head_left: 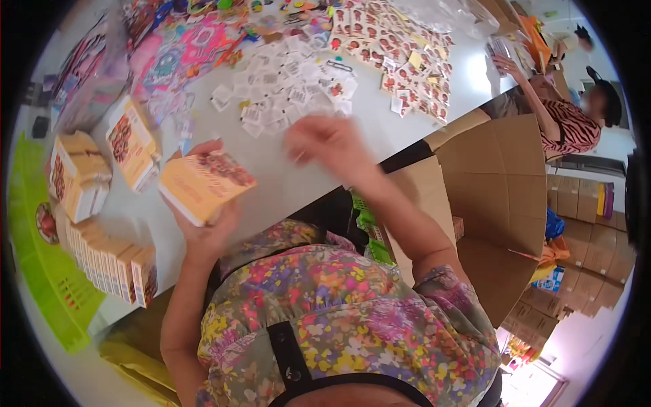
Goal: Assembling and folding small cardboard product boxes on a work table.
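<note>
My left hand (211, 229) is wrapped round a small orange-and-white printed carton (201, 182), tilted above the table. Over the front of a pile of small white barcode labels (274, 76) hovers my right hand (324, 144). Its fingers are smeared by motion, so what they hold, if anything, does not show. Left of the carton, one upright orange-and-white box (132, 146) stands beside a stack of similar boxes (80, 178). Nearer to me, several slim cartons (112, 264) stand in a row along the table's left edge.
Sheets of cartoon stickers (393, 51) cover the far right of the table (271, 186). Colourful packets (173, 57) lie at the far left. A green plastic basket (47, 258) is at left. At my right stands a large open cardboard box (488, 203); another person (576, 125) works beyond it.
</note>
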Motion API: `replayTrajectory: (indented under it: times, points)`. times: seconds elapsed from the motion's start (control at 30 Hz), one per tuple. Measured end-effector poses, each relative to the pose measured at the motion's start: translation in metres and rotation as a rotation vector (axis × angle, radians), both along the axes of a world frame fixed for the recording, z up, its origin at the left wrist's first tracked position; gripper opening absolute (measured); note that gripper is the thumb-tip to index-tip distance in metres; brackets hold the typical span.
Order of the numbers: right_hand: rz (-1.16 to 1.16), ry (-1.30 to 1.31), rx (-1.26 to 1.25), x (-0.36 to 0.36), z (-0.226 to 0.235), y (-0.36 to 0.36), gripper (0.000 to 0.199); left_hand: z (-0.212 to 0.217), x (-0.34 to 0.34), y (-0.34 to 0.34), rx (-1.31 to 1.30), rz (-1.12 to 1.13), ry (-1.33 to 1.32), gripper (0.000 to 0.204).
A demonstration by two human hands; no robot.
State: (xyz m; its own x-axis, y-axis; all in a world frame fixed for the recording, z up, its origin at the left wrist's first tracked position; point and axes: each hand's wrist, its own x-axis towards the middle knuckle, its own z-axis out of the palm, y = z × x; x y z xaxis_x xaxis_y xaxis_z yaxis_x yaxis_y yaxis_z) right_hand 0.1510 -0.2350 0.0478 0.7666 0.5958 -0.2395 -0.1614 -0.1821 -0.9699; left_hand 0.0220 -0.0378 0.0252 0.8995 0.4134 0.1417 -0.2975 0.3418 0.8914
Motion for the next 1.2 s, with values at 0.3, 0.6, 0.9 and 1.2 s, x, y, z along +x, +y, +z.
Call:
replayTrajectory:
  times: [0.3,0.6,0.9,1.2]
  points:
    - [-0.542,-1.006,-1.046,0.172,-0.018,-0.156,0.031,-0.035,-0.007,0.038,0.42,0.078,0.077,0.089]
    - [-0.54,-1.016,-1.083,0.188,-0.011,-0.171,0.027,-0.032,-0.004,0.029,0.365,0.053,0.148,0.09]
    - [-0.581,-0.728,-0.395,0.154,0.006,-0.091,0.014,-0.03,-0.007,0.034,0.465,0.071,0.133,0.089]
    - [0.18,-0.559,-0.399,0.114,0.017,0.058,0.018,-0.027,-0.002,0.031,0.379,0.069,0.087,0.086]
